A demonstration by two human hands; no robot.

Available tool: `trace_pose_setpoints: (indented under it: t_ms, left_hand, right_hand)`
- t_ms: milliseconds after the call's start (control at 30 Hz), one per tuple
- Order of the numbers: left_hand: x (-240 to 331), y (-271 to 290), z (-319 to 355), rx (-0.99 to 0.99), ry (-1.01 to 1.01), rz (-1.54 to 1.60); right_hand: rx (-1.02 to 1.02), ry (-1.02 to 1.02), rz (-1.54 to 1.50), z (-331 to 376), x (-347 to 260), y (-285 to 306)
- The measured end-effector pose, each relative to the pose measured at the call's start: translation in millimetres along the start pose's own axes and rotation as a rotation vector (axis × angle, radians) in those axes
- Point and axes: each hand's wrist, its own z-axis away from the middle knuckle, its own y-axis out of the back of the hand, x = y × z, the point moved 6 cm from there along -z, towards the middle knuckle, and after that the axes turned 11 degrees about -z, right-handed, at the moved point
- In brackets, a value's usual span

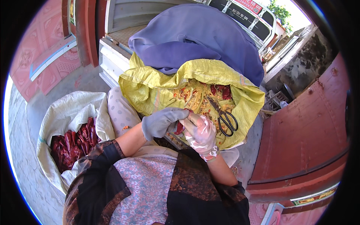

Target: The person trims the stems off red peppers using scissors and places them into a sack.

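Note:
My left hand (160,121), in a grey glove, meets my right hand (201,135), in a pink-and-white patterned glove, above my lap. Both are closed around a dried red chili pepper (179,128), most of it hidden by the fingers. Just beyond them spreads a yellow woven sack (150,92), its opened middle strewn with chili seeds (202,98) and red scraps. Black-handled scissors (226,124) lie on it to the right of my hands. More dark red pods (222,91) show near its far right part.
At my left stands a white woven sack (48,120) holding many dried red chilies (77,140). A blue-purple cloth (202,32) covers a large bulk beyond the yellow sack, against a white vehicle bed (112,62). A red metal door (300,131) is on the right.

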Motion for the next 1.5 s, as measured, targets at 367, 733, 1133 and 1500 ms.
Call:
trace_pose_setpoints:
  t_ms: [367, 733, 1133, 1500]
  left_hand:
    - [4.0, -0.6, -15.7, 0.033, -0.109, -0.126]
    - [-13.3, 10.2, -21.1, 0.071, -0.106, -0.405]
    - [-11.7, 1.1, -17.7, 0.232, -0.412, -0.611]
    - [-2.9, 22.8, -10.8, 0.121, -0.234, -0.179]
  right_hand:
    - [0.540, -0.791, -1.088, 34.2, 70.5, 3.0]
    - [0.178, -0.172, -0.226, -1.8, 41.1, 0.3]
    - [0.498, -1.125, -1.662, 40.7, 74.7, -39.9]
    - [-0.114, -0.647, -0.304, 23.9, 136.8, 22.2]
